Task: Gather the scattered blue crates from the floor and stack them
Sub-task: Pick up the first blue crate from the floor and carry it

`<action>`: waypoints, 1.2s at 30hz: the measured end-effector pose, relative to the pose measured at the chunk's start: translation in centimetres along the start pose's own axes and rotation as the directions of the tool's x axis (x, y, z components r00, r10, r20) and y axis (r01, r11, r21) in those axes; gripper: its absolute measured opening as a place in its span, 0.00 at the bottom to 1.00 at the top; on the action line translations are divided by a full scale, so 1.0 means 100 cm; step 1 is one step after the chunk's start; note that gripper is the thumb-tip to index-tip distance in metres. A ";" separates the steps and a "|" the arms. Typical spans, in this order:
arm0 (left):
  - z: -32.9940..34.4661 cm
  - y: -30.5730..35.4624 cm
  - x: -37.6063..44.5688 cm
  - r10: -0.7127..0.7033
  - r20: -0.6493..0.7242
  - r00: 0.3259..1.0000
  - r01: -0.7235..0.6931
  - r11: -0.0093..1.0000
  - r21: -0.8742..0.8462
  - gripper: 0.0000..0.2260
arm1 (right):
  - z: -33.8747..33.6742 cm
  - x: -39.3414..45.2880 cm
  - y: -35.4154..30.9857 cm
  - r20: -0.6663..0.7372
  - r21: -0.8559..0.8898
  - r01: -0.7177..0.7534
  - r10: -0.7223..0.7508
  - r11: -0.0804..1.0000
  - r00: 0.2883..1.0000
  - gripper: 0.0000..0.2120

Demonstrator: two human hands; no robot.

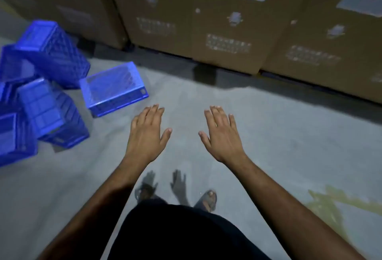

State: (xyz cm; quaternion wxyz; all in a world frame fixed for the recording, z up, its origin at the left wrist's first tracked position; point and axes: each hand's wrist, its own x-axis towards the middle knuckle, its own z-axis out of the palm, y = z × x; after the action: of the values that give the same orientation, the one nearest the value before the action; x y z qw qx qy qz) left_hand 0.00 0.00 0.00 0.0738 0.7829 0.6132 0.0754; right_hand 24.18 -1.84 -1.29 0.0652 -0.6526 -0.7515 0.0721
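Note:
Several blue plastic crates lie scattered on the grey floor at the left. One upright crate (115, 89) stands nearest, open side up. A tipped crate (54, 53) leans behind it, another tipped crate (53, 114) lies in front, and more sit at the left edge (14, 135). My left hand (147, 133) hovers palm down, fingers apart, empty, just right of the upright crate. My right hand (222, 133) is held out the same way, empty, further right.
Tall cardboard boxes (227, 22) with labels form a wall along the back. The grey floor (279, 135) stretches in front of them, with a yellowish stain (334, 204) at the right. My sandalled feet (206, 198) stand below the hands.

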 end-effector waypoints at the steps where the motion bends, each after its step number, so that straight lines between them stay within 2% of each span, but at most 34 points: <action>1: 0.001 -0.012 -0.013 -0.069 0.023 0.997 0.070 0.997 -0.022 0.29 | 0.007 0.001 -0.015 0.045 -0.004 0.041 -0.041 0.999 0.998 0.31; 6: 0.018 -0.090 -0.094 -0.283 0.029 0.959 0.284 0.955 -0.080 0.29 | 0.047 0.003 -0.102 0.227 -0.018 0.252 -0.241 0.968 0.944 0.31; 10: 0.014 -0.172 -0.152 -0.439 0.039 0.897 0.440 0.887 -0.139 0.31 | 0.074 0.013 -0.200 0.272 -0.031 0.418 -0.395 0.908 0.877 0.31; 16: -0.018 -0.317 -0.237 -0.577 -0.029 0.816 0.568 0.811 -0.141 0.30 | 0.109 0.035 -0.377 0.295 -0.009 0.546 -0.520 0.838 0.802 0.31; 21: -0.047 -0.412 -0.292 -0.670 -0.069 0.739 0.657 0.740 -0.143 0.28 | 0.128 0.056 -0.491 0.329 0.017 0.635 -0.604 0.772 0.726 0.32; 26: -0.052 -0.488 -0.307 -0.694 -0.028 0.719 0.677 0.709 -0.199 0.28 | 0.149 0.095 -0.575 0.340 0.033 0.683 -0.651 0.730 0.679 0.32; 30: -0.062 -0.549 -0.293 -0.761 -0.006 0.649 0.744 0.636 -0.203 0.29 | 0.177 0.144 -0.635 0.348 0.060 0.694 -0.667 0.717 0.659 0.32; 36: -0.074 -0.676 -0.260 -0.763 0.038 0.645 0.761 0.638 -0.120 0.31 | 0.223 0.240 -0.740 0.379 0.099 0.691 -0.669 0.716 0.640 0.31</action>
State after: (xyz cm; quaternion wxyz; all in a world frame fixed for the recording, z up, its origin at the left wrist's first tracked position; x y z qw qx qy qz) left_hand -71.85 -9.02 -7.49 0.1425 0.4450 0.8803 0.0818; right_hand -55.37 11.17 -8.78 -0.0805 -0.2959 -0.9400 0.1493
